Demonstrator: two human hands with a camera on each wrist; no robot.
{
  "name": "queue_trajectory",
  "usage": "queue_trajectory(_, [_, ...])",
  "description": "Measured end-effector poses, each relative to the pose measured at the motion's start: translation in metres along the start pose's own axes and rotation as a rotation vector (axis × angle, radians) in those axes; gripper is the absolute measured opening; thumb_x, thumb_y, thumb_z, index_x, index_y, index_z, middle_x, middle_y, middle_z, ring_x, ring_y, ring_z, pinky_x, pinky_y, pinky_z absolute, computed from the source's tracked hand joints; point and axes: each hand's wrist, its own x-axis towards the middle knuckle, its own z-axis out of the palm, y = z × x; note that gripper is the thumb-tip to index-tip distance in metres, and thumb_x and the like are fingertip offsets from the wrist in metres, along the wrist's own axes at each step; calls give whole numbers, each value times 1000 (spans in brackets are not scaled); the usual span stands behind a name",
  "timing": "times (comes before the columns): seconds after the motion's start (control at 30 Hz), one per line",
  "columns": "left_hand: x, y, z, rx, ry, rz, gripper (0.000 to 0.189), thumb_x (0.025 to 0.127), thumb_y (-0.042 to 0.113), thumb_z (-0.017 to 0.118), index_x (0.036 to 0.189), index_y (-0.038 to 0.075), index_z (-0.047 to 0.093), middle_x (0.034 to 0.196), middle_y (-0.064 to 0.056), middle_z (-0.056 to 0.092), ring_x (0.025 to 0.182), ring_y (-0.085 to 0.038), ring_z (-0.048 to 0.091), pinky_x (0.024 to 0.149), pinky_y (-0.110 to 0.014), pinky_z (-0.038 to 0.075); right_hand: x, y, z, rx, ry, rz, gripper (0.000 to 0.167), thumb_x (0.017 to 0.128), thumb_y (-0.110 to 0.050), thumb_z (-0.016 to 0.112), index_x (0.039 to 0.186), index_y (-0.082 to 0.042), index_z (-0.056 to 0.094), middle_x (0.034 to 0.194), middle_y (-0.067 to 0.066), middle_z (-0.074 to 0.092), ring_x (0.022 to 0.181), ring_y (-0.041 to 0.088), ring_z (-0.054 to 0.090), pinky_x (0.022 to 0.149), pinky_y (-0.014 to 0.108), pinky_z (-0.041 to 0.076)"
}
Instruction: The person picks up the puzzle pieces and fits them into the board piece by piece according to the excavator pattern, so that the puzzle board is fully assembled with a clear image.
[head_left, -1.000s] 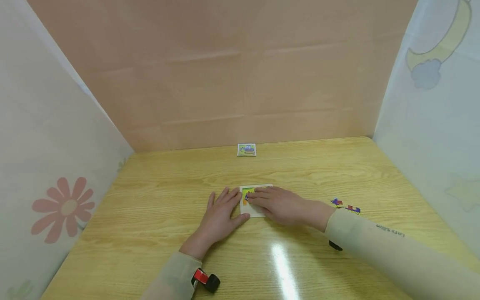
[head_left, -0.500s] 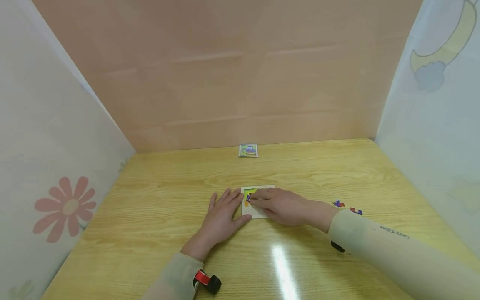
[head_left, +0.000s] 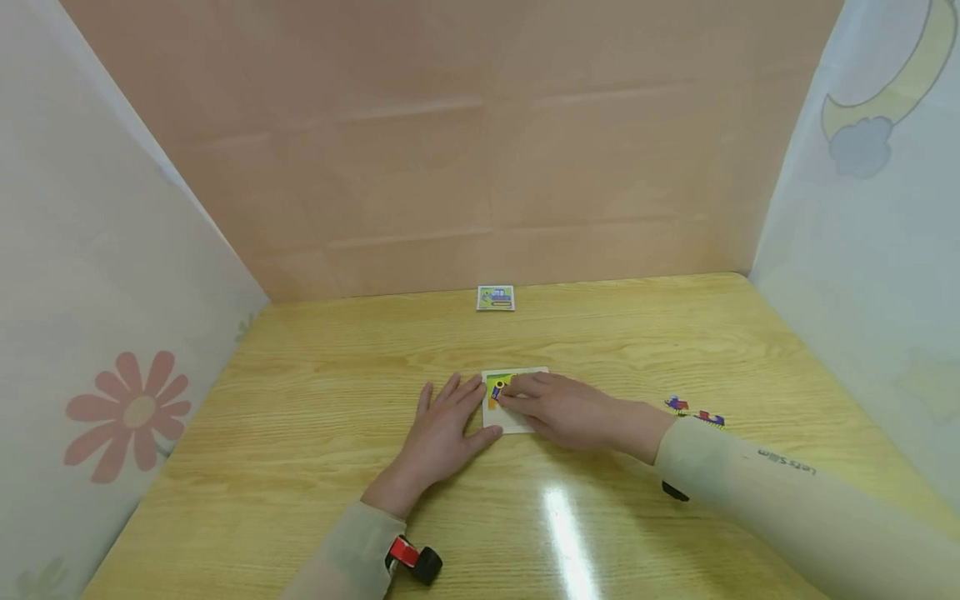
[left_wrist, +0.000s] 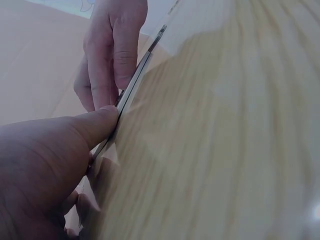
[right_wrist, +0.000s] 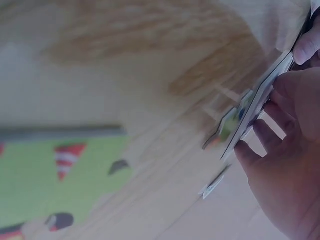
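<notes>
As seen from here, the person's left hand (head_left: 442, 437) lies palm down beside the board (head_left: 513, 423), fingers extended to its left edge, thumb at its near-left corner. The right hand (head_left: 570, 412) reaches over from the board's right side, fingers pointing left.

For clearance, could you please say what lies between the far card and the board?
Only bare table lies between the card and the board in the head view.
</notes>
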Motion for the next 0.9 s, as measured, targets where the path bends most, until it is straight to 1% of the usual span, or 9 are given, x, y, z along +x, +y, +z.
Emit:
queue_trajectory(0.1, [0, 0, 0, 2, -2, 2, 75, 107, 52, 71, 165, 9, 52, 174, -7, 43, 165, -39, 28, 132, -70, 7, -1, 0, 0, -5, 16, -7, 43, 109, -11, 70, 151, -5, 67, 146, 8, 63, 138, 30, 62, 119, 47, 49])
queue_trajectory(0.17, [1, 0, 0, 5, 0, 5, 75, 107, 52, 71, 165, 8, 53, 174, -7, 44, 165, -40, 29, 131, -71, 8, -1, 0, 0, -24, 12, -14, 44, 109, -11, 71, 152, -5, 66, 148, 8, 63, 139, 30, 61, 120, 48, 49])
queue_trajectory(0.43, [1, 0, -2, -2, -1, 12, 73, 107, 50, 71, 164, 8, 53, 174, -8, 44, 164, -41, 29, 131, -72, 8, -4, -2, 0, -55, -55, 18, 51, 110, -11, 66, 159, -2, 57, 157, 14, 59, 147, 34, 55, 122, 53, 46])
queue_trajectory(0.67, [-1, 1, -1, 10, -12, -9, 75, 108, 53, 69, 167, 10, 50, 175, -5, 41, 166, -39, 26, 132, -70, 5, -2, -1, -3, -68, -61, -11, 51, 109, -12, 69, 158, -3, 59, 159, 12, 60, 147, 34, 56, 118, 52, 50])
queue_trajectory(0.77, [-2, 1, -2, 4, -9, -4, 75, 108, 53, 68, 167, 9, 50, 175, -6, 41, 165, -39, 26, 132, -70, 5, 0, 0, -4, -25, -59, -6, 47, 110, -12, 67, 156, -2, 60, 159, 11, 60, 147, 34, 56, 118, 52, 50])
queue_trajectory(0.9, [-2, 1, -2, -7, -4, 3, 75, 108, 53, 68, 167, 8, 50, 175, -7, 41, 165, -40, 26, 132, -71, 5, 2, 1, -4, 110, -55, 52, 45, 110, -7, 65, 155, -3, 62, 158, 11, 60, 147, 34, 56, 119, 57, 48])
